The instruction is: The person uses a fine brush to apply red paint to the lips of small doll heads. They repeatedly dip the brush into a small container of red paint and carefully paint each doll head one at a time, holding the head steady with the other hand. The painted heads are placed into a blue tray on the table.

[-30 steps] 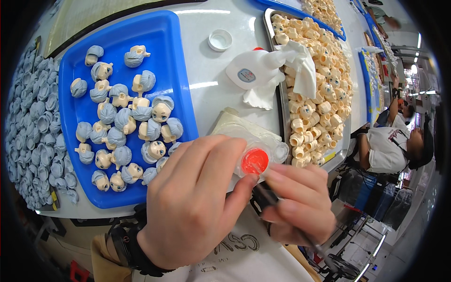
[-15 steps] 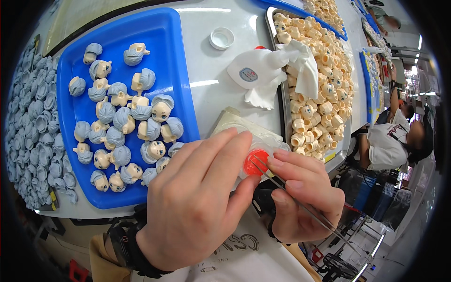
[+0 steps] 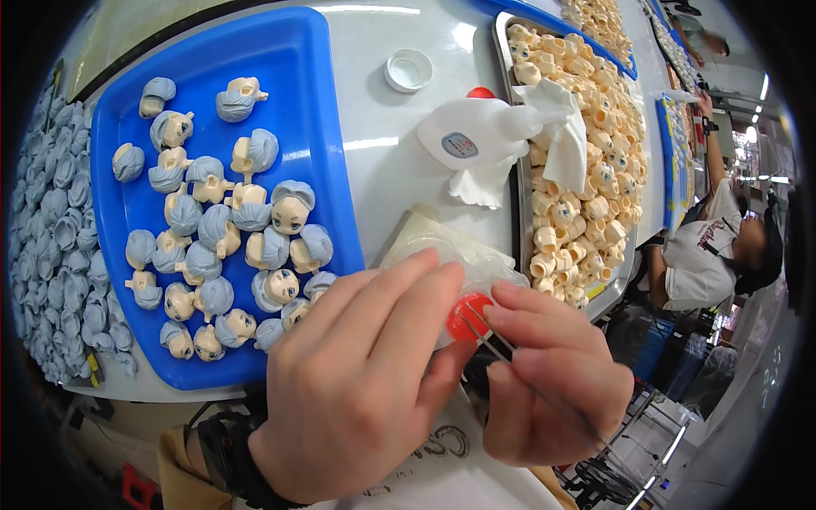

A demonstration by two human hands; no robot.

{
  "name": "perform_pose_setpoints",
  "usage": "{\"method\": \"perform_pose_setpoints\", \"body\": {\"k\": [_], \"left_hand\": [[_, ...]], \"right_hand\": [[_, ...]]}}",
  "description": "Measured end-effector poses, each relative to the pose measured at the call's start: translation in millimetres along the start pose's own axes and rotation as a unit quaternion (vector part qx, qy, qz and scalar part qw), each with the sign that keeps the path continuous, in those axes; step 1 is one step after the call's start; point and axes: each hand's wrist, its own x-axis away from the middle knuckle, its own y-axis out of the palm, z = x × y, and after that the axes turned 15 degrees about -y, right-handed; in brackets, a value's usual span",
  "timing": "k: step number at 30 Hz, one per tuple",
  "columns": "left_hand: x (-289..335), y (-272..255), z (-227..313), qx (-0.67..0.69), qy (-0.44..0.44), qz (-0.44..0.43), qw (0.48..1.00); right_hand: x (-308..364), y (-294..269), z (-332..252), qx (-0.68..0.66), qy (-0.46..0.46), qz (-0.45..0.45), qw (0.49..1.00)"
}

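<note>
A small clear plastic container [image 3: 446, 255] with a round red piece [image 3: 465, 316] at its near end is under my hands. My left hand [image 3: 361, 374] is closed around its left side, fingers laid over it and thumb by the red piece. Metal tweezers [image 3: 491, 344] are pinched in my right hand [image 3: 557, 387], their tips on or just over the red piece. Right-hand fingertips also rest beside the container. Whether the tips touch or pierce the red surface I cannot tell. A pale yellowish pad [image 3: 406, 228] lies beneath the container.
On the left, a blue tray [image 3: 338, 170] carries doll heads with blue-grey hair, beside a heap of hair pieces [image 3: 64, 221]. Behind my hands are a white bottle [image 3: 463, 127], a white cloth [image 3: 565, 144] and a cup [image 3: 409, 70]. A metal tray [image 3: 524, 195] holds cream-coloured head parts. A co-worker [image 3: 701, 263] sits right.
Both hands and the red piece sit slightly lower and further right in the picture. My right hand has tilted a little, with motion blur, and the tweezers still point at the red piece.
</note>
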Motion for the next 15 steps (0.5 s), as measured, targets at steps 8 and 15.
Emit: {"method": "perform_pose_setpoints", "body": {"k": [8, 15], "left_hand": [[-7.3, 12.1, -32.3, -0.003, 0.092, 0.012, 0.996], [-7.4, -1.0, -1.6, 0.000, -0.040, -0.021, 0.999]], "right_hand": [[25.5, 17.6, 10.4, 0.025, -0.014, 0.155, 0.988], [17.5, 19.3, 16.0, 0.094, -0.079, 0.115, 0.986]]}}
